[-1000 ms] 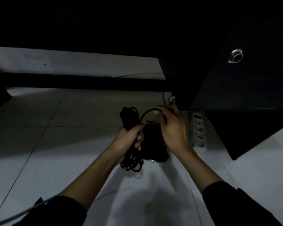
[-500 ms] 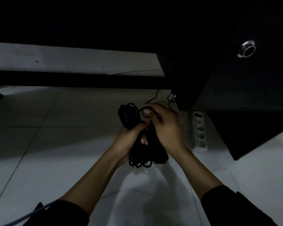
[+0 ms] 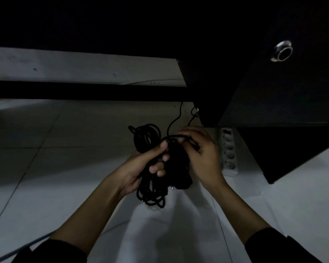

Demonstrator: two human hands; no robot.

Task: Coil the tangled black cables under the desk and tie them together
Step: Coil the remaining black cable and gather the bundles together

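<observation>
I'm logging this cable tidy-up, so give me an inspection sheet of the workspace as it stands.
Surface: pale tiled floor, dimly lit.
Job's things: black cable bundle, coiled, held above the floor.
Clutter: white power strip beside the dark cabinet.
Grips: left hand wraps the bundle; right hand pinches a strand at its top.
Cables: two thin strands run back toward the cabinet.
Surroundings: round metal knob; light wall strip.

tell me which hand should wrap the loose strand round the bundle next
Right, probably. The right hand already pinches the loose strand at the top, while the left hand grips the coiled cables mid-bundle.
</observation>
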